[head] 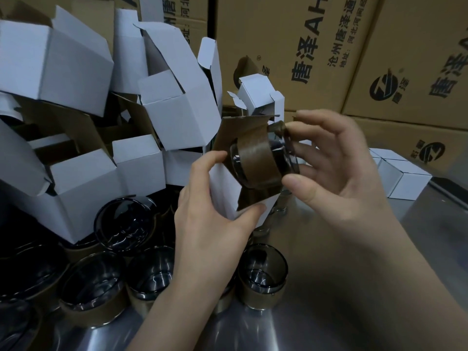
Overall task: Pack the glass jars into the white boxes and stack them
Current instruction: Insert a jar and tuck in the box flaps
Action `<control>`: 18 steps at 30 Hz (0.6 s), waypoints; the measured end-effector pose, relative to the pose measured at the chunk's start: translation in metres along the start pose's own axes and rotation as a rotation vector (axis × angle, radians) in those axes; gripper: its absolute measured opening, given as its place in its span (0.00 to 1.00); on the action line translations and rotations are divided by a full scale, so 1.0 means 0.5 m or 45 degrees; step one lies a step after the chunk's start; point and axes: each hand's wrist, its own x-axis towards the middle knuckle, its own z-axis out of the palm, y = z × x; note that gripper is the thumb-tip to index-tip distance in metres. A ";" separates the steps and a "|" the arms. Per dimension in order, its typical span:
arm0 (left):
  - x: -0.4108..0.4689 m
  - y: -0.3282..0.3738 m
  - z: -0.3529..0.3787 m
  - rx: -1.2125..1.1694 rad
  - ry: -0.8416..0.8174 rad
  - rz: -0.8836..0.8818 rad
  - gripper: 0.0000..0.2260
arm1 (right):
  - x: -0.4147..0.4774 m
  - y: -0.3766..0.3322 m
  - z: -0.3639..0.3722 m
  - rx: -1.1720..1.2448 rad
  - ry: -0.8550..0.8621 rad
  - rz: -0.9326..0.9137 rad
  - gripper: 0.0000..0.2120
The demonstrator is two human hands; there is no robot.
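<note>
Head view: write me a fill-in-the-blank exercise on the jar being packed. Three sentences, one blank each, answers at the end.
1. The right hand holds a glass jar wrapped in a ____ paper sleeve.
2. The fingers of the left hand grip an open ____ box.
3. The closed boxes sit on the metal table to the ____ of both hands.

Missing words: brown; white; right.
</note>
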 end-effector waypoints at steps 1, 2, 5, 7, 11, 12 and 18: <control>0.000 -0.002 0.000 0.003 -0.003 0.004 0.34 | 0.001 -0.003 0.000 -0.028 0.002 0.009 0.27; 0.001 -0.004 0.000 0.002 -0.006 0.005 0.34 | 0.003 -0.006 0.000 -0.053 -0.003 0.024 0.27; 0.001 -0.009 -0.002 -0.023 -0.005 -0.004 0.34 | 0.019 -0.021 -0.001 -0.121 -0.043 0.082 0.27; 0.001 -0.011 -0.004 -0.040 -0.010 -0.012 0.34 | 0.032 -0.034 -0.001 -0.210 -0.093 0.120 0.26; 0.002 -0.012 -0.004 -0.046 -0.037 -0.015 0.35 | 0.053 -0.053 0.003 -0.496 -0.258 0.220 0.25; 0.002 -0.012 -0.004 -0.050 -0.040 -0.016 0.35 | 0.059 -0.058 0.005 -0.564 -0.301 0.233 0.25; 0.003 -0.015 -0.003 -0.074 -0.039 -0.028 0.34 | 0.099 -0.064 0.021 -0.958 -0.489 0.174 0.22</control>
